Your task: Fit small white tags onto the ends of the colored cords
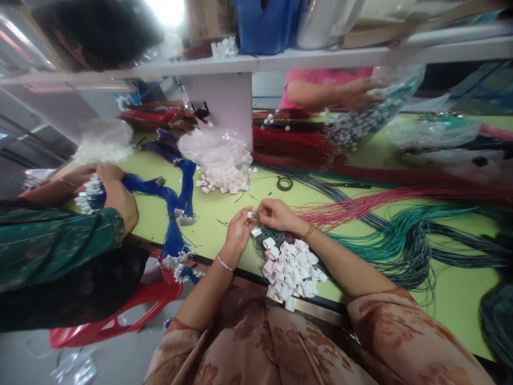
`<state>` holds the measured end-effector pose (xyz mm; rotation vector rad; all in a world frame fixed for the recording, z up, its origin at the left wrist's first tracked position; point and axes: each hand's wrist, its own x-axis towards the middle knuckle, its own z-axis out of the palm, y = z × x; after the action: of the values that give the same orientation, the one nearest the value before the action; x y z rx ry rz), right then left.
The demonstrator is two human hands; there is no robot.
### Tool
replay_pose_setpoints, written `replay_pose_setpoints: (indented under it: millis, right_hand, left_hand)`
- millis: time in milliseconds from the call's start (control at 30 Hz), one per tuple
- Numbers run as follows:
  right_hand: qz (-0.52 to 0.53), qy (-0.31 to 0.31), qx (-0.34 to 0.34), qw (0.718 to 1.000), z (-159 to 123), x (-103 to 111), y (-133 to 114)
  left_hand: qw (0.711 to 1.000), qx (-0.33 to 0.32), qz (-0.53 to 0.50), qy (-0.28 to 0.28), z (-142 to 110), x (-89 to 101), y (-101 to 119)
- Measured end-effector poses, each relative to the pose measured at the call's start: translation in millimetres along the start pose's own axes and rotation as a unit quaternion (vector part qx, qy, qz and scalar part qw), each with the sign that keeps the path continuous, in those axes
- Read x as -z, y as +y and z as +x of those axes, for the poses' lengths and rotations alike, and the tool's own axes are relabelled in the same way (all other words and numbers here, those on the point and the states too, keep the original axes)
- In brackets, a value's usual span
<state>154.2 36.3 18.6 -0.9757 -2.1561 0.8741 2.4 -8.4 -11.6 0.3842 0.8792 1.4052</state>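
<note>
Between the fingertips of my left hand (pixel 239 231) is a small white connector (pixel 250 215). Close against it on the right, my right hand (pixel 277 215) is closed in a pinch, apparently on a thin wire whose end is too small to make out. A white tag (pixel 256 232) hangs just below my fingers. Under my right wrist lies a bundle of wires with a heap of white connector ends (pixel 290 270) at the table's front edge. Pink wires (pixel 360 211), green wires (pixel 385 235) and dark grey wires (pixel 425 256) stretch away to the right.
Loose white connectors (pixel 222 179) spill from a plastic bag (pixel 216 147) ahead. A roll of black tape (pixel 284 183) lies beyond my hands. Blue wire bundles (pixel 172 235) lie left, beside a co-worker's arm (pixel 122 200). Another person's arm (pixel 324 95) works under the shelf (pixel 320 58).
</note>
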Motion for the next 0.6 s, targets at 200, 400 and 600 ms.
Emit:
replay_pose_setpoints:
  millis: [200,400,600]
  right_hand:
    - [-0.048,-0.007,0.001,0.999,-1.5,-4.3,-2.9]
    - [-0.069,-0.044,-0.004,0.997,0.6,1.1,-6.6]
    - [-0.053,-0.033,-0.026,0.998,-0.9,0.0,-4.5]
  left_hand:
    - [0.997,-0.037,0.062,-0.006,-1.7,-4.2,-6.6]
    - [0.997,-0.049,0.067,0.005,-3.7,-5.7,-7.6]
    - [0.987,-0.084,0.134,0.031,-5.7,-6.0,-9.0]
